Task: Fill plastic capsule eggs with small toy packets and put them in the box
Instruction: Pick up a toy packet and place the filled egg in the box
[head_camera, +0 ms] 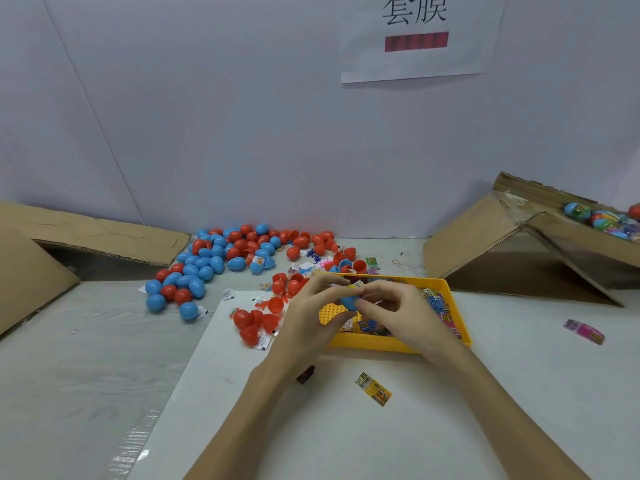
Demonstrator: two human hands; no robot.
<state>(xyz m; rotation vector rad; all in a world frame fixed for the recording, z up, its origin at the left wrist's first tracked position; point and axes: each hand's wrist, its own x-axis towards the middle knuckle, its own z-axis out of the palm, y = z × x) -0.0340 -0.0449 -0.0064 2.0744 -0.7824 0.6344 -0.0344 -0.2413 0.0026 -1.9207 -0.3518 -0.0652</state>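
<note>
Blue plastic capsule egg [348, 301] held between both hands above the near-left part of the yellow tray [446, 289]; most of its shell is covered by the fingers. Left hand [311, 317] grips the egg from the left; right hand [398, 313] pinches at its top, where a small yellow packet [356, 285] shows at the opening. Whether the egg is a single half or a closed shell cannot be told.

Toy packets [440, 306] lie in the tray, largely hidden behind the right hand; their print is too small to read. One yellow packet [373, 389] lies on the white sheet [311, 427] near the forearms, print likewise illegible. A small dark object [306, 374] is partly hidden under the left wrist.

Loose blue and red eggs [214, 261] lie heaped on the table behind and left of the tray. Cardboard box [554, 230] at far right, cut off by the frame edge, holds wrapped eggs [602, 220]. A second cardboard piece [52, 247] is cut off at left.

Paper sign [415, 32] on the wall reads "套膜" above a blurred red bar.
</note>
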